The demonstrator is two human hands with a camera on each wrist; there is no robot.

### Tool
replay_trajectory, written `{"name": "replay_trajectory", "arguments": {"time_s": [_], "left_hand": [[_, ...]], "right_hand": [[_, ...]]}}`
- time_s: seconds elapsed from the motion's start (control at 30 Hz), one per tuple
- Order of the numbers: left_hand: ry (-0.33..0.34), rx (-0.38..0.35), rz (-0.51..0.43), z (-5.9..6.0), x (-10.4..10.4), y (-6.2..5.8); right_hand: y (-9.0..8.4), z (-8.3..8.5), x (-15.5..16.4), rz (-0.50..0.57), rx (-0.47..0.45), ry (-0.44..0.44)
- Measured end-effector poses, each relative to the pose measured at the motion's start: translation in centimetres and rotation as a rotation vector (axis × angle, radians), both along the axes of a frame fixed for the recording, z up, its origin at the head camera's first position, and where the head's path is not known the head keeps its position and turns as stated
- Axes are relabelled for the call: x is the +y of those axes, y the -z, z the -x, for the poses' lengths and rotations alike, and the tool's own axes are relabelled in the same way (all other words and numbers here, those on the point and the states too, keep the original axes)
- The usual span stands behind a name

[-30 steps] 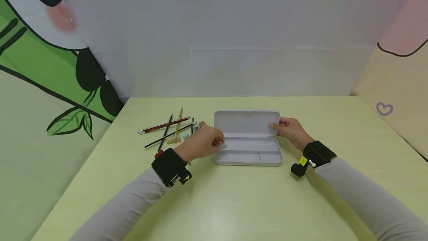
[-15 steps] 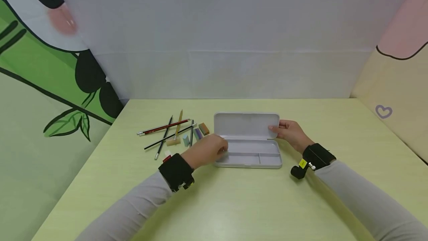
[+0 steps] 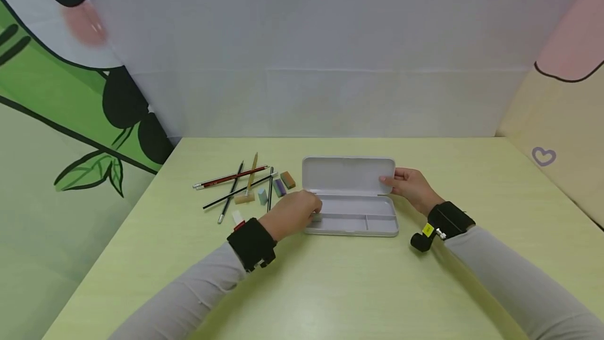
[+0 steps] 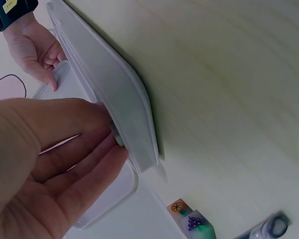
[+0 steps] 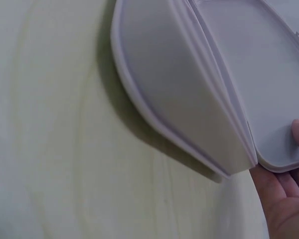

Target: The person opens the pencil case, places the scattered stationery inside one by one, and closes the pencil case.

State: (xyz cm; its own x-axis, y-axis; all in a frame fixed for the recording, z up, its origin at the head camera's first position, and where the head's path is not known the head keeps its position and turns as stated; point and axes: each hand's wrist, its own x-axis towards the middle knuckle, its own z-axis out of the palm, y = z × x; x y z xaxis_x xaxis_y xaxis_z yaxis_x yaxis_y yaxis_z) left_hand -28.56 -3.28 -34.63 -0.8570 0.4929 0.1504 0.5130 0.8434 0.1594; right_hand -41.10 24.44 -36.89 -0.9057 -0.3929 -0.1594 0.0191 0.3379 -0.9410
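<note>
A white pencil case (image 3: pixel 342 205) lies with its lid (image 3: pixel 346 174) raised; low dividers split its inside. My left hand (image 3: pixel 290 214) reaches into the case's left end, pinching a small pale green eraser (image 4: pixel 118 137) between thumb and fingertips. Much of that eraser is hidden by the fingers and the case wall in the left wrist view. My right hand (image 3: pixel 412 188) grips the lid's right edge, thumb on the inner face and fingers behind, as the right wrist view also shows.
Left of the case, several pencils (image 3: pixel 231 178) lie crossed. Among and beside them are a purple eraser (image 3: pixel 279 188), an orange-brown eraser (image 3: pixel 288 180), a light blue eraser (image 3: pixel 262 196), a tan block (image 3: pixel 244 199) and a white piece (image 3: pixel 237 217) near the left wristband.
My left hand has moved slightly right and down into the case's left end with the eraser, uncovering the erasers behind it. My right hand keeps its hold on the lid.
</note>
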Motion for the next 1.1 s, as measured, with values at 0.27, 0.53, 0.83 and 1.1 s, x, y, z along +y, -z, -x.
{"name": "replay_trajectory", "arguments": {"time_s": [0.27,0.53,0.83,1.1], "left_hand": [[-0.020,-0.013,0.006,-0.3,-0.4,0.2],[-0.001,-0.098,-0.070,-0.8,-1.7,0.0],[-0.061,-0.047,-0.204,-1.0,-5.7,-1.6],[-0.251,-0.033,-0.245,-1.3,-9.0,-1.6]], "right_hand": [[0.1,-0.7,-0.2,0.014,-0.001,0.010],[0.4,-1.7,-0.3,0.004,-0.008,0.023],[0.7,-2.4,-0.5,0.014,-0.021,0.030],[0.9,-2.8,-0.7,0.021,-0.021,0.046]]}}
